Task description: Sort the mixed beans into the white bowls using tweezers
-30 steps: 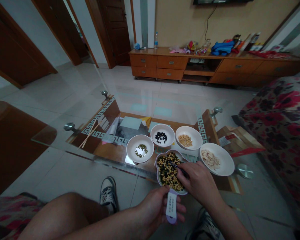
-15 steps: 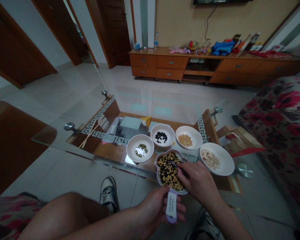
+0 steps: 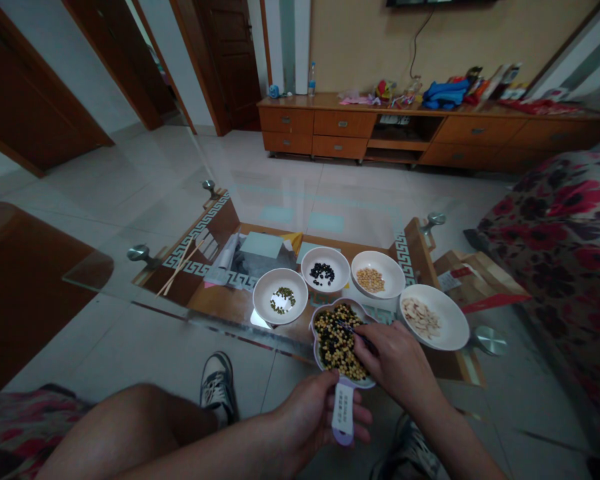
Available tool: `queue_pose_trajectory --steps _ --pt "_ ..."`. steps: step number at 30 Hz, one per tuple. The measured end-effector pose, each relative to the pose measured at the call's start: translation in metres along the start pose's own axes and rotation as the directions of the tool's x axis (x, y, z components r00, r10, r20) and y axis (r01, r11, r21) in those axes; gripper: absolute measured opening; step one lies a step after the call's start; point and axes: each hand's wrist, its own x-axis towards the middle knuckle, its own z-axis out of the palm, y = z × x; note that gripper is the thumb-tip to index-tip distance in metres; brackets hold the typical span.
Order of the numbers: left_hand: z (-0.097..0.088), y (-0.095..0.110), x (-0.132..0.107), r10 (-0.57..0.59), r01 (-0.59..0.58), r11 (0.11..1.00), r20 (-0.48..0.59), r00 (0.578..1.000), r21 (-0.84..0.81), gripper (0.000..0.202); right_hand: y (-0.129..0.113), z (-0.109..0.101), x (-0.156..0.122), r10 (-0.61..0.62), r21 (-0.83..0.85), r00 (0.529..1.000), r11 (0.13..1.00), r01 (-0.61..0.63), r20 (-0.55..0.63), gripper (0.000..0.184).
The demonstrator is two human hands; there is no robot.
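My left hand (image 3: 315, 413) grips a lilac scalloped bowl by its handle (image 3: 343, 413), thumb on top and fingers underneath; a white printed label covers much of the handle. Mixed yellow, black and green beans (image 3: 337, 340) fill the bowl. Over its right side, my right hand (image 3: 393, 353) pinches dark tweezers (image 3: 347, 327), their tips down among the beans. Beyond it stand white bowls: one with green beans (image 3: 283, 300), one with black beans (image 3: 323, 273), one with yellow beans (image 3: 371, 281). To the right, another holds pale flat pieces (image 3: 421, 318).
The bowls stand on a glass table (image 3: 220, 319) with metal knobs (image 3: 490, 341). Chopsticks (image 3: 180, 269) lie at the left, and papers (image 3: 260, 260) sit beneath the glass. A paper bag (image 3: 480, 277) is at the right, near a flowered sofa (image 3: 565, 207).
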Motion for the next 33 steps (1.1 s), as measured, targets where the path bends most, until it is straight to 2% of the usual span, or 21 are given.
queue_pose_trajectory --steps 17,21,27,33 --pt "0.000 0.001 0.000 -0.002 0.002 1.000 0.005 1.000 -0.006 0.055 -0.001 -0.001 -0.001 -0.012 0.023 1.000 1.000 0.013 -0.026 0.017" --pt "-0.001 0.001 0.001 0.002 -0.002 1.000 0.019 1.000 -0.014 0.055 -0.005 -0.004 0.004 -0.018 0.022 0.996 1.000 0.020 -0.090 0.018" --pt "-0.001 0.002 -0.001 0.004 -0.004 1.000 0.029 1.000 -0.019 0.055 -0.017 -0.003 0.020 0.059 0.050 0.960 0.998 -0.048 -0.275 0.017" --pt "0.002 0.004 -0.002 -0.005 0.005 1.000 0.006 1.000 -0.021 0.056 -0.023 0.007 0.035 0.160 0.031 0.932 0.987 -0.158 -0.327 0.021"
